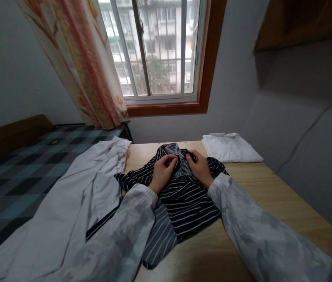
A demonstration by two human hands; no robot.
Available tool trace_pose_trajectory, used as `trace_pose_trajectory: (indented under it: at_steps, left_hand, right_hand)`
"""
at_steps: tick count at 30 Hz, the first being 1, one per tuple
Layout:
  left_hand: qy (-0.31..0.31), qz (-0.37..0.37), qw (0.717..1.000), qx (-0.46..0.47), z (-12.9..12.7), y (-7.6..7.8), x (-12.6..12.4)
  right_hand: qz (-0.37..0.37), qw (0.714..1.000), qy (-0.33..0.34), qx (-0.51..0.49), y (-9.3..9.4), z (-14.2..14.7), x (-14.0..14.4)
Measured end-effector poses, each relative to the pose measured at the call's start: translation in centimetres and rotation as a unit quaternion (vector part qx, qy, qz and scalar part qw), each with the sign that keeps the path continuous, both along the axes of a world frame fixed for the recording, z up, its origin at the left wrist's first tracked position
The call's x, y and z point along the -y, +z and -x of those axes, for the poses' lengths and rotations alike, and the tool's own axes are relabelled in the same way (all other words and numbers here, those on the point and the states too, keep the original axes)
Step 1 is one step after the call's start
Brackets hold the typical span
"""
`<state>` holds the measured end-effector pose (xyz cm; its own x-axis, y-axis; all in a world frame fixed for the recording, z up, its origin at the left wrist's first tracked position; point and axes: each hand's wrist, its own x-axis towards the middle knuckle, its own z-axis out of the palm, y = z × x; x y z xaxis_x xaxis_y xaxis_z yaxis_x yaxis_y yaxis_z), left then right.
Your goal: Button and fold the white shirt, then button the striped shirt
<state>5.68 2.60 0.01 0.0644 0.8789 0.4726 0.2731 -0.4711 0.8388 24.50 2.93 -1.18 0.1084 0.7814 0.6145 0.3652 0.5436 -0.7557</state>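
A black shirt with white stripes lies spread and rumpled on the wooden table, its greyer inner side showing at the collar and along the lower front edge. Near the collar, my left hand pinches the fabric between thumb and fingers. Just across from it, my right hand grips the other side of the collar area. A small gap of striped cloth separates the two hands. What exactly lies between the fingertips is partly hidden by the cloth and fingers.
White garments are heaped along the table's left side, beside a bed with a checked cover. A folded white shirt rests at the table's back right. Behind are a window and a curtain.
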Motion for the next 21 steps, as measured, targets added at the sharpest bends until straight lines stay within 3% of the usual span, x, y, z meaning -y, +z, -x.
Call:
trace_pose_trajectory:
  at_steps: [10, 21]
  left_hand:
    - [0.004, 0.008, 1.000, 0.010, 0.0, -0.2, -0.2]
    - [0.009, -0.003, 1.000, 0.013, -0.1, 0.1, 0.1]
  right_hand:
    - [0.047, 0.993, 0.066, -0.090, -1.0, 0.1, -0.6]
    - [0.040, 0.999, 0.026, 0.000, 0.3, 0.1, 0.5]
